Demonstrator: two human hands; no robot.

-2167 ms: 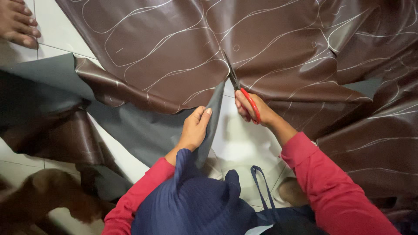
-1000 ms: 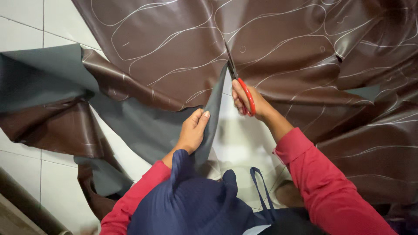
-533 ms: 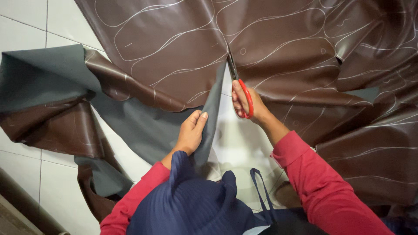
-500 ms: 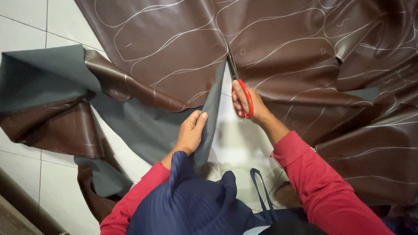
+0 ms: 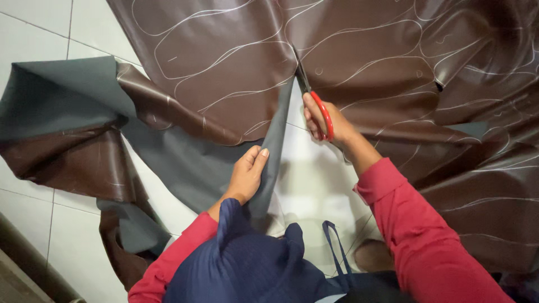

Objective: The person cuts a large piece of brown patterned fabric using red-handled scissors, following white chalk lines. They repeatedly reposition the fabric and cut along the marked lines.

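A large sheet of brown faux leather with white drawn outlines lies spread over the floor, its grey backing folded up in places. My right hand grips red-handled scissors, whose blades sit in the sheet at the far end of a cut. My left hand holds the cut edge of the left flap, grey side up, just beside the open slit. Both arms wear red sleeves.
White floor tiles show at the left and through the slit. More folded brown sheet lies at the left. A dark blue cloth and a strap hang below my head. Creased sheet covers the right side.
The scissors have advanced a little farther up the sheet along the cut. A bare foot seen at the top left earlier is out of view now.
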